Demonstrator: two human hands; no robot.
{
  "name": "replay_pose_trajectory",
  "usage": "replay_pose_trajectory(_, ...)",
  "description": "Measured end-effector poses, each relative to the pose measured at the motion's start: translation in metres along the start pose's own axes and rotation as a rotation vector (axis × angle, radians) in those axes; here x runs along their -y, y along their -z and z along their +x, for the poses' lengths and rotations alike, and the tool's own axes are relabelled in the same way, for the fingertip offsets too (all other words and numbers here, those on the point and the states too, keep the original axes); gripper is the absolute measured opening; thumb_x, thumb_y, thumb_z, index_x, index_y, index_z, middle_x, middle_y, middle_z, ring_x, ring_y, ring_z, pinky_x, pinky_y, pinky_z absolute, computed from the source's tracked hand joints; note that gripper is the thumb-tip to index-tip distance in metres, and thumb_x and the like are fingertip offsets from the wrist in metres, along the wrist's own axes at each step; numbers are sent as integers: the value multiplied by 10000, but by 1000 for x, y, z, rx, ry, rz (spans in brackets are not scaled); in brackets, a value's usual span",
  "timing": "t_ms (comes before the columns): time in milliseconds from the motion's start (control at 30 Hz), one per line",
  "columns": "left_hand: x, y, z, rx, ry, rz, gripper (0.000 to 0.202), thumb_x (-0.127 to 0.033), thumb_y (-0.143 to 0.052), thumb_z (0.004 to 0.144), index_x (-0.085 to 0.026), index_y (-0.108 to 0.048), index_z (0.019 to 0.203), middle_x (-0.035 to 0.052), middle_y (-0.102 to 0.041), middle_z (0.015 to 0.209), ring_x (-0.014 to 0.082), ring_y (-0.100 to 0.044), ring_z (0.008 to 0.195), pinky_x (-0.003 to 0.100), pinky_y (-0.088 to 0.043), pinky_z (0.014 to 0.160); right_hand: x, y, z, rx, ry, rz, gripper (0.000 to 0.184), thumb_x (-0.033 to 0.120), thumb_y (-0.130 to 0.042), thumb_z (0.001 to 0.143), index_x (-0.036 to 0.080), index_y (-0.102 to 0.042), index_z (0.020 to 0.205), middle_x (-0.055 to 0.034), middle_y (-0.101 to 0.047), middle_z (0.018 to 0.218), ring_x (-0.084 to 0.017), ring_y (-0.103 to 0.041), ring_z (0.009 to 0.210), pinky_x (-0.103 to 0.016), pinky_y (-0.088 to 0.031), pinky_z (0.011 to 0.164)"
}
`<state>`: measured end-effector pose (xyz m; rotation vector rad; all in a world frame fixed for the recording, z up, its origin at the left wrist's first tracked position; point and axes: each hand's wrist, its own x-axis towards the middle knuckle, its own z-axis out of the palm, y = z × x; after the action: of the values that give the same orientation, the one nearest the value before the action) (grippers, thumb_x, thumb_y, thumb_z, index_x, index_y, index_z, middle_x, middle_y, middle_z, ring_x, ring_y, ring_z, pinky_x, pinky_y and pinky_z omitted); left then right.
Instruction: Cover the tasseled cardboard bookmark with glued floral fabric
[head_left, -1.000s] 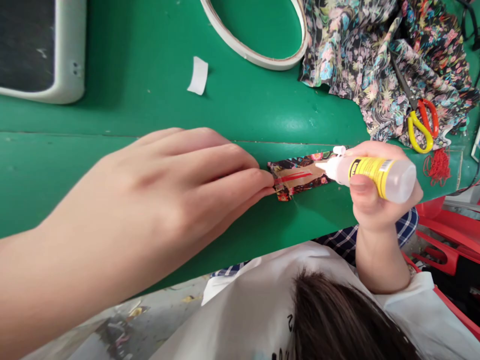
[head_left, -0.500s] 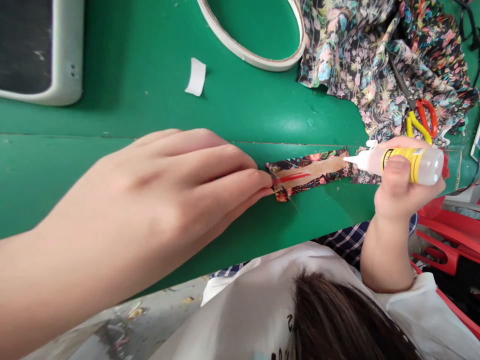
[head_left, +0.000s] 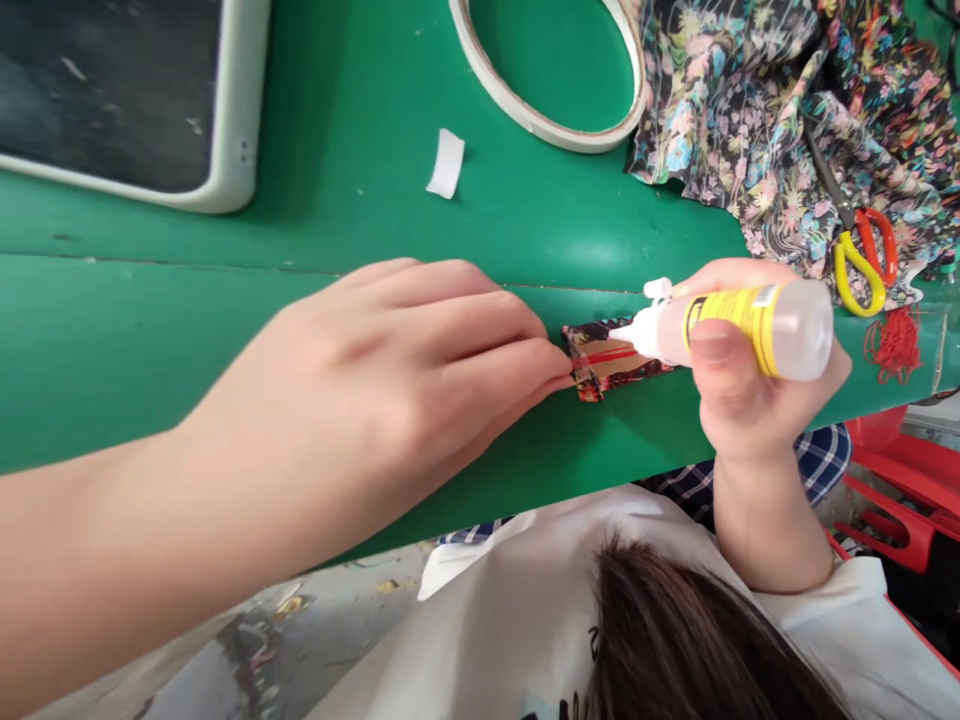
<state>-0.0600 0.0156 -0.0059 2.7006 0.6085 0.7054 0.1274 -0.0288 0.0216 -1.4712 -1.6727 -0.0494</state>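
Observation:
A narrow strip of dark floral fabric over brown card [head_left: 611, 362] lies on the green table [head_left: 375, 300] near its front edge. My left hand [head_left: 405, 370] lies flat with its fingers together, the fingertips pressing the strip's left end. My right hand [head_left: 739, 375] grips a clear glue bottle with a yellow label [head_left: 739, 328], held sideways. Its white nozzle points left and touches the strip's brown middle, beside a red line on the card. The bottle and hand hide the strip's right part.
A heap of floral cloth [head_left: 780, 120] lies at the back right with red-and-yellow scissors [head_left: 859, 250] on it. A roll of white tape [head_left: 551, 70], a white paper scrap [head_left: 446, 163], a white-framed dark panel [head_left: 120, 100] and a red tassel [head_left: 892, 345] also lie on the table.
My right hand has slid the glue bottle left along the strip, from its right end back to near my left fingertips. My left hand stayed pressed on the strip.

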Motion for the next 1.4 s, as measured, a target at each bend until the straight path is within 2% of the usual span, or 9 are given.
replay_pose_trajectory(200,-2,7,4,38,13,22,262,-199,-428,942,-249,-511,699,2,-495,670,170,-465,645,331,-446,582,4,-5,0,181,-30,-99,222,503,-467,888,294,-541,891,4,-671,753,-161,-644,672,-322,-530,612)
replay_pose_trajectory(300,-2,7,4,61,48,26,251,-191,-459,915,-274,-511,684,4,-507,689,184,-481,656,351,-461,590,7,-7,2,137,23,-19,212,468,-425,914,298,-523,834,22,-666,724,-138,-632,629,-296,-518,579)
replay_pose_trajectory(433,-1,5,4,16,-5,54,324,-207,-349,972,-223,-479,675,-8,-481,674,138,-475,631,304,-450,566,10,-10,5,142,-5,-11,232,472,-427,915,295,-524,802,21,-672,719,-137,-631,618,-294,-517,575)
replay_pose_trajectory(567,0,5,5,27,-2,51,355,-216,-320,989,-205,-489,677,-10,-477,663,122,-469,623,291,-444,574,8,-9,3,108,49,50,212,440,-464,914,283,-530,788,25,-672,720,-121,-637,621,-271,-514,573)
replay_pose_trajectory(733,0,5,5,9,14,0,328,-248,-337,992,-204,-499,710,-4,-547,695,136,-498,644,300,-440,568,9,-8,-1,243,-65,-245,217,454,-431,913,299,-560,833,9,-669,730,-150,-653,672,-296,-535,600)
replay_pose_trajectory(800,1,4,4,12,16,-6,319,-259,-343,993,-207,-495,717,-5,-548,693,139,-501,647,301,-436,567,11,-8,-1,272,-81,-285,212,457,-444,905,303,-568,829,3,-669,724,-159,-653,679,-304,-538,610)
replay_pose_trajectory(967,2,1,1,9,28,-8,280,-272,-361,989,-210,-508,759,-14,-549,698,133,-506,647,304,-435,578,8,-5,-1,144,-34,-109,265,483,-428,912,277,-560,812,-15,-669,696,-158,-627,605,-317,-528,567)
replay_pose_trajectory(1167,-3,6,3,74,81,-37,243,-271,-407,956,-251,-564,772,-20,-567,763,146,-503,707,326,-432,643,-13,-2,-12,112,-25,-32,204,482,-562,833,283,-592,865,-13,-668,707,-204,-645,654,-362,-532,573)
replay_pose_trajectory(1400,-2,3,-1,70,88,-22,197,-262,-468,923,-277,-589,769,-19,-558,756,165,-499,703,354,-444,644,-14,-3,-11,27,69,30,195,460,-557,859,273,-613,847,11,-663,686,-149,-602,541,-304,-499,492)
